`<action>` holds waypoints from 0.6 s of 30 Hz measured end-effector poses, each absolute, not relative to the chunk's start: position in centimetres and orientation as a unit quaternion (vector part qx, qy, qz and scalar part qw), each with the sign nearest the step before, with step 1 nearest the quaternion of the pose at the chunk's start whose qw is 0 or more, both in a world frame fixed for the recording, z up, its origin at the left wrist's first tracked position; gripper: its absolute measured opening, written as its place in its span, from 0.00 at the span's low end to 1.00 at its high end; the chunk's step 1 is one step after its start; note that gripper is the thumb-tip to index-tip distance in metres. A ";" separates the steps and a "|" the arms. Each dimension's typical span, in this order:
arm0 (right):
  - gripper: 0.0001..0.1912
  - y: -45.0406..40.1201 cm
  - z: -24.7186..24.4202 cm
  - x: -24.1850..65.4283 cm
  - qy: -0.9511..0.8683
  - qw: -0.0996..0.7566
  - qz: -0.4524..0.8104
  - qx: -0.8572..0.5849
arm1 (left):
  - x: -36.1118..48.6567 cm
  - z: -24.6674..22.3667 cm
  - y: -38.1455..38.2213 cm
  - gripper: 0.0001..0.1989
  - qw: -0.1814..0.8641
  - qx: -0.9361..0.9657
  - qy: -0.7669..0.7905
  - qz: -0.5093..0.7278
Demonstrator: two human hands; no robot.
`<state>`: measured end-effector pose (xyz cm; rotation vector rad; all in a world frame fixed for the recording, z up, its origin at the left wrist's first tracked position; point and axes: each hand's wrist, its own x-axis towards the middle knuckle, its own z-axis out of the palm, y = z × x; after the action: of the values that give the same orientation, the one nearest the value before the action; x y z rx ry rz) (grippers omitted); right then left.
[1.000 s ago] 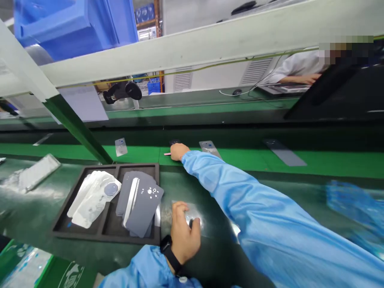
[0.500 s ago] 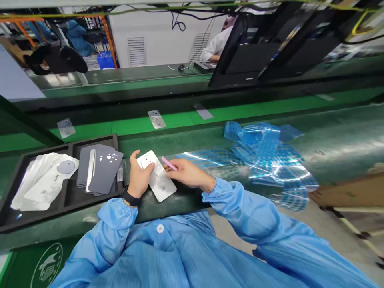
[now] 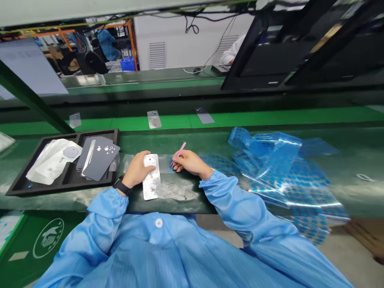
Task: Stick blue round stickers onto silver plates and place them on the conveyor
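Note:
My left hand (image 3: 137, 169) is shut on the top end of a silvery-white rectangular plate (image 3: 152, 183), which lies on the bench with a round white patch at its top. My right hand (image 3: 189, 163) pinches pink tweezers (image 3: 179, 154), their tips down on a clear film (image 3: 168, 168) just right of the plate. To the left stands a black foam tray (image 3: 60, 190) holding white film sheets (image 3: 54, 163) and a stack of dark grey perforated cards (image 3: 100, 162).
Behind the bench, a green conveyor (image 3: 255, 118) carries several small plates. A crumpled blue-printed film heap (image 3: 279, 172) lies to my right. Black monitors (image 3: 270, 52) stand at the back right, near a co-worker's white sleeve (image 3: 231, 56).
The view has swung back from the conveyor. The plate now lies more upright, and my right hand has moved its tweezers off the plate to the right. My left hand stays on the plate.

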<state>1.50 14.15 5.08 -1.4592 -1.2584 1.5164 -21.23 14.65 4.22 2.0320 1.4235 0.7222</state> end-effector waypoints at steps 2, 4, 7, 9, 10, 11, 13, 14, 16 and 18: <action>0.08 14.1 4.8 1.5 -0.483 0.334 0.578 -0.567 | -20.6 4.0 14.9 0.24 0.262 0.768 0.528 0.251; 0.09 14.1 4.8 1.3 -0.492 0.328 0.565 -0.576 | -20.4 3.8 14.9 0.23 0.251 0.778 0.528 0.231; 0.10 14.2 5.0 1.1 -0.498 0.316 0.558 -0.584 | -21.0 3.5 14.6 0.22 0.231 0.794 0.525 0.203; 0.10 14.2 5.0 1.1 -0.499 0.309 0.553 -0.591 | -21.6 3.2 14.3 0.22 0.214 0.812 0.512 0.183; 0.10 14.1 5.0 1.1 -0.502 0.304 0.548 -0.596 | -22.0 3.0 14.2 0.22 0.208 0.820 0.504 0.175; 0.10 14.1 5.0 1.1 -0.506 0.297 0.544 -0.599 | -22.3 2.8 14.1 0.21 0.204 0.826 0.498 0.170; 0.10 14.1 4.9 1.1 -0.512 0.286 0.538 -0.606 | -22.8 2.4 14.0 0.20 0.201 0.831 0.491 0.165; 0.10 14.1 4.9 1.1 -0.510 0.282 0.536 -0.611 | -22.9 2.3 14.0 0.20 0.201 0.834 0.487 0.163; 0.10 14.2 4.8 1.1 -0.502 0.281 0.531 -0.622 | -23.1 2.2 14.0 0.19 0.202 0.839 0.479 0.159; 0.10 14.2 4.7 1.0 -0.495 0.282 0.527 -0.630 | -23.1 2.3 14.1 0.18 0.207 0.842 0.474 0.154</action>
<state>0.98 14.20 4.71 -1.6877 -1.3266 1.4116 -23.11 14.07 2.25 2.3444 1.3204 0.4282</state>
